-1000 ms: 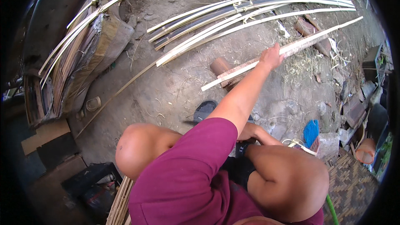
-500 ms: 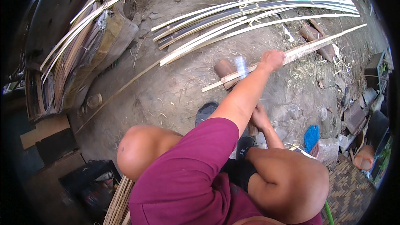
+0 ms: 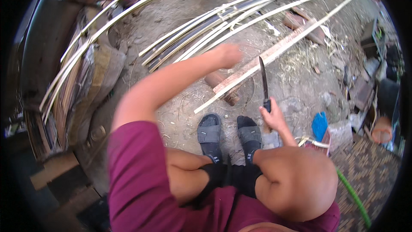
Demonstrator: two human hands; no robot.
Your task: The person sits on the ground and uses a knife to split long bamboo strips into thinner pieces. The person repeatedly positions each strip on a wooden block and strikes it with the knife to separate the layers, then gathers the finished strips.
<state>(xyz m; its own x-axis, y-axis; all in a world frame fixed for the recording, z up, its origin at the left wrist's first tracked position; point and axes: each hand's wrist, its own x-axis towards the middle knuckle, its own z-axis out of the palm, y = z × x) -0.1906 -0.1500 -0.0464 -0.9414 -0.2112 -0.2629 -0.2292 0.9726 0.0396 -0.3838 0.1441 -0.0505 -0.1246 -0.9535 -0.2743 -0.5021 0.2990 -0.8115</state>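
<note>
My right hand (image 3: 274, 118) is closed around the black handle of a knife (image 3: 263, 79). Its long dark blade points away from me, the tip close to a pale split strip (image 3: 274, 58). This strip lies along a flat wooden board (image 3: 268, 53), whose two ends rest on brown blocks. Left of the board, my left hand (image 3: 229, 56) hovers apart from the strip, with its fingers smeared by motion. Whether it holds anything cannot be made out.
Beyond the board lies a bundle of pale strips (image 3: 206, 28), tied together. More long strips (image 3: 92, 38) lean over a sack-like heap at left. Thin shavings litter the ground. A blue piece of netting (image 3: 319, 125) and a woven mat (image 3: 360, 176) are at right.
My left hand has come off the strip and swung left. The knife has moved away from the board's near end toward the right, its blade pointing outward. My knees have shifted.
</note>
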